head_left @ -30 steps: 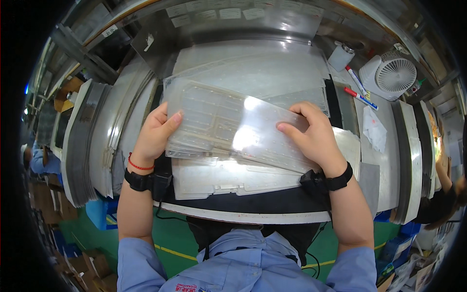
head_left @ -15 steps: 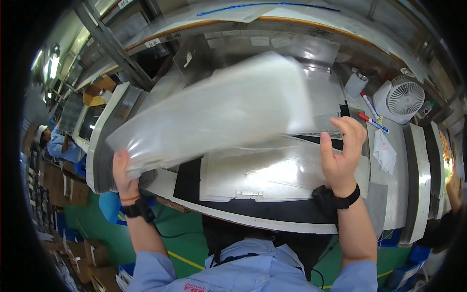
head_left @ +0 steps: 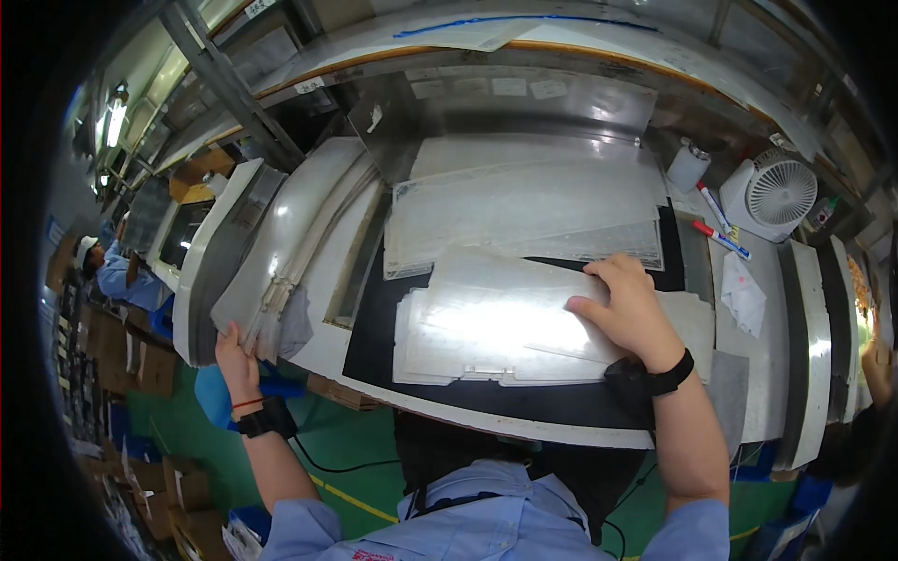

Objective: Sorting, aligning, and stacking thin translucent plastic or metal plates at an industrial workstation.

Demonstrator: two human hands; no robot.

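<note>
At the left, my left hand (head_left: pixel 239 366) closes on the near edge of a translucent plastic sheet (head_left: pixel 292 220) lying on a fanned pile of such sheets; some fingers are hidden beneath it. My right hand (head_left: pixel 638 313) rests with thumb and fingers apart on the right part of a shorter pile of clear sheets (head_left: pixel 468 323) in front of me. That pile lies slightly askew on a black mat (head_left: pixel 374 348), with a bright glare across it. Behind it stands a wider pile of translucent sheets (head_left: pixel 524 201), corners unevenly stacked.
A white fan (head_left: pixel 774 192), a white bottle (head_left: pixel 687 168), several markers (head_left: pixel 720 239) and a crumpled white tissue (head_left: pixel 742 292) are at the right. Curved stacks of sheets (head_left: pixel 220 271) stand at the table's left edge. A shelf (head_left: pixel 524 42) crosses above; a co-worker (head_left: pixel 112 266) sits far left.
The large sheet, held in the air by my left hand, has come down onto the left pile. My right hand has lowered from above the table onto the near pile.
</note>
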